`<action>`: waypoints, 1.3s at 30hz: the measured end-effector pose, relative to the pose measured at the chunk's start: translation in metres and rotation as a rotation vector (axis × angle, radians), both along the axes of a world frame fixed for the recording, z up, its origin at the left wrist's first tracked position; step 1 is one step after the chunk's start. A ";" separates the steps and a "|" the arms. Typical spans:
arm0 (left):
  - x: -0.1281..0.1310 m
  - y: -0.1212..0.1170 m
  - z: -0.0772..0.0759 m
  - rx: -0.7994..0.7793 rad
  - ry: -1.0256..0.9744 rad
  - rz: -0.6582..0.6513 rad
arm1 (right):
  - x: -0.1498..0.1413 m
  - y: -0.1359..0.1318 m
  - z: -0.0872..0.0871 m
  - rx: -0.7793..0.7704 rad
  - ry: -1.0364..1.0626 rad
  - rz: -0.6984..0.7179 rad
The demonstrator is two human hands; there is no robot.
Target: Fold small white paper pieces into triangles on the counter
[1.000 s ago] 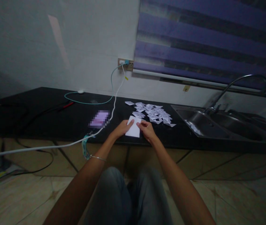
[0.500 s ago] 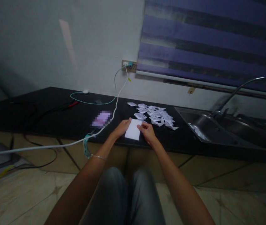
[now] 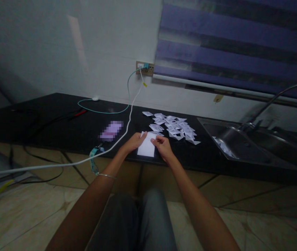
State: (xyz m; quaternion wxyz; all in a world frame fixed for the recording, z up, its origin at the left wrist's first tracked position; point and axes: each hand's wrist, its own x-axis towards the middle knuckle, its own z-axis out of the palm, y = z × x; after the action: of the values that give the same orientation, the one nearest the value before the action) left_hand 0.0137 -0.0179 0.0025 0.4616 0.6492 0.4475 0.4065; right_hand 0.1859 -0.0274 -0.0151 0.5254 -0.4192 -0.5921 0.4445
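A white rectangular sheet of paper (image 3: 146,147) is held between both hands near the front edge of the black counter (image 3: 117,150). My left hand (image 3: 135,142) is closed on its upper left side, thumb on top. Along the right side my right hand (image 3: 163,146) pinches the paper between thumb and fingers. Just beyond the hands lies a loose heap of folded white paper pieces (image 3: 176,127), several of them overlapping. Whether the sheet in my hands has folds is too blurred to tell.
Left of the hands lies a pixelated phone-like object (image 3: 111,130) with a teal strap (image 3: 93,160). A white cable (image 3: 85,160) crosses the counter from the wall socket (image 3: 145,68). At the right is a steel sink (image 3: 232,139) with a curved tap (image 3: 271,99).
Both hands and the paper sit slightly further left in the picture as the view shifts a little. Their hold on the paper stays much the same.
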 end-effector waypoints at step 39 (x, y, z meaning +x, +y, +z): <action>-0.009 0.002 -0.002 -0.032 -0.345 0.000 | 0.001 0.006 -0.001 -0.093 0.322 -0.050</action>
State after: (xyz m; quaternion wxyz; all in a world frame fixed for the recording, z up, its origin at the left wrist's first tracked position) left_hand 0.0043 -0.0156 0.0009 0.5420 0.5624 0.3680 0.5045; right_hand 0.1866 -0.0215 -0.0161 0.6046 -0.3812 -0.4683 0.5195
